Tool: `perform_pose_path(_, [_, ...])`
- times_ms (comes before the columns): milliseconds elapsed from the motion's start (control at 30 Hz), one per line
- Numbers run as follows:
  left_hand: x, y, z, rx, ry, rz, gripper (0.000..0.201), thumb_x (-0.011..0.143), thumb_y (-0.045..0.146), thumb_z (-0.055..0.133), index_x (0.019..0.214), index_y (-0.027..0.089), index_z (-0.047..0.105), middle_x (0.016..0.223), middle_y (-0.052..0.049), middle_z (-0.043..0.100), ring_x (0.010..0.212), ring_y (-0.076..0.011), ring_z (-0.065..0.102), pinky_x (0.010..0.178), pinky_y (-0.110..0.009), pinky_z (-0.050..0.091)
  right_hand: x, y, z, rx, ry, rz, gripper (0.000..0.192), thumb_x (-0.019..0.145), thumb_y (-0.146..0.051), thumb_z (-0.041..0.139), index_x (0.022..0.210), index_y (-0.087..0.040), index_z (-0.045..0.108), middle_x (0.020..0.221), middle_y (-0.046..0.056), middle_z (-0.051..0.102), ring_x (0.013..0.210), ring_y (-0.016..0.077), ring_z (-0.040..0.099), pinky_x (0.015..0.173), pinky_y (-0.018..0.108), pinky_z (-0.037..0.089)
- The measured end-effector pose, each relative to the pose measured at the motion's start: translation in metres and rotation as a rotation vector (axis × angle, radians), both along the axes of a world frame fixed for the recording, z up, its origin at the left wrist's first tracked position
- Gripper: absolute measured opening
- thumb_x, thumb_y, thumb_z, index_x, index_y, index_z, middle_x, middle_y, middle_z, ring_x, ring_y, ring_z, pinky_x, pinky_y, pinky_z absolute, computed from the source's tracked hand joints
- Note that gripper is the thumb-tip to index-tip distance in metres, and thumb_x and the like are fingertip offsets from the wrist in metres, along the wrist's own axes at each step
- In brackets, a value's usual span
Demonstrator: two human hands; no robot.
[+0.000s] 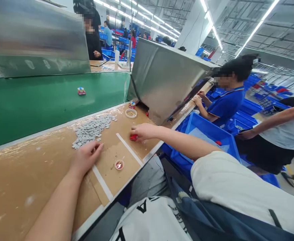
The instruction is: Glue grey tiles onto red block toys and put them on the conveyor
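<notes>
A: Grey square chips (91,130), a loose heap of small flat pieces, lie on the brown paper-covered bench (23,180) just beyond the left hand (85,157). Where does that hand stand to them?

B: Its fingertips touch the near edge of the heap, fingers drawn together and curled down on the bench; whether a chip is pinched under them I cannot tell. The heap stretches away to the far right, towards a white ring (131,113).

A: And the right hand (143,131)?

B: Well to the right of the heap, closed over a small red plastic part (134,137) that rests on the bench. The left is clearly the nearer hand to the chips.

A: Anything between the two?

B: A white tape strip (129,149), and nearer, a small round dish with red inside (119,164). Behind runs a green conveyor belt (36,103); right of the bench sits a blue plastic crate (212,134).
</notes>
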State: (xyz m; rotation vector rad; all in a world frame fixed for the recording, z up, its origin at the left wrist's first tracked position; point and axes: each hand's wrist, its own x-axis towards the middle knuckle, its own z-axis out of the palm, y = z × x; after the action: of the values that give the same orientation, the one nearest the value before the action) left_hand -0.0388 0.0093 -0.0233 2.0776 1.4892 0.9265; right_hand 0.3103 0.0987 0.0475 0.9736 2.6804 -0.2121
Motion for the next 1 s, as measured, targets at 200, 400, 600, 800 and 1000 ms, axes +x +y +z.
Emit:
perform_pose_path(200, [0.013, -0.011, 0.005, -0.2, -0.436, -0.064, 0.064, 0.089, 0.07, 0.071, 0.134, 0.025, 0.065, 0.119, -0.008, 0.076, 0.075, -0.0175, 0.066, 0.067, -0.03, 0.051, -0.048, -0.022, -0.026, -0.064, 0.587, -0.065, 0.031, 0.104, -0.042, 0.074, 0.119, -0.015, 0.07, 0.109, 0.009, 0.074, 0.095, 0.0192, 0.065, 0.084, 0.029, 0.046])
perform_pose_path(400, [0.015, -0.021, 0.019, -0.346, -0.725, -0.058, 0.071, 0.09, 0.07, 0.078, 0.142, 0.023, 0.067, 0.116, -0.01, 0.075, 0.075, -0.0175, 0.067, 0.061, -0.028, 0.056, -0.13, -0.037, -0.042, -0.148, 0.949, -0.015, 0.046, 0.097, -0.045, 0.083, 0.131, -0.017, 0.067, 0.099, 0.004, 0.073, 0.088, 0.0174, 0.064, 0.082, 0.028, 0.046])
perform_pose_path(600, [0.013, -0.011, 0.013, -0.419, -1.043, 0.052, 0.063, 0.076, 0.061, 0.095, 0.124, 0.023, 0.077, 0.107, -0.008, 0.077, 0.083, -0.0179, 0.068, 0.065, -0.026, 0.057, -0.104, -0.04, -0.051, -0.196, 1.088, -0.182, 0.037, 0.105, -0.053, 0.064, 0.093, -0.018, 0.062, 0.085, 0.0, 0.061, 0.079, 0.0148, 0.053, 0.075, 0.028, 0.04])
perform_pose_path(800, [0.011, -0.005, 0.006, -0.42, -1.174, 0.042, 0.06, 0.071, 0.032, 0.1, 0.125, 0.025, 0.076, 0.105, -0.004, 0.075, 0.07, -0.009, 0.057, 0.057, -0.019, 0.047, -0.054, -0.077, -0.06, -0.26, 0.786, 0.032, 0.054, 0.106, -0.059, 0.055, 0.07, -0.022, 0.041, 0.068, -0.004, 0.044, 0.066, 0.0131, 0.04, 0.068, 0.03, 0.026])
perform_pose_path(1000, [0.011, -0.002, 0.006, -0.457, -1.114, 0.077, 0.05, 0.08, 0.062, 0.089, 0.095, 0.018, 0.07, 0.077, 0.0, 0.066, 0.053, -0.0086, 0.051, 0.046, -0.021, 0.043, -0.064, -0.091, -0.063, -0.206, 0.788, 0.116, 0.045, 0.111, -0.045, 0.049, 0.073, -0.023, 0.039, 0.07, -0.002, 0.045, 0.068, 0.0153, 0.044, 0.068, 0.031, 0.026])
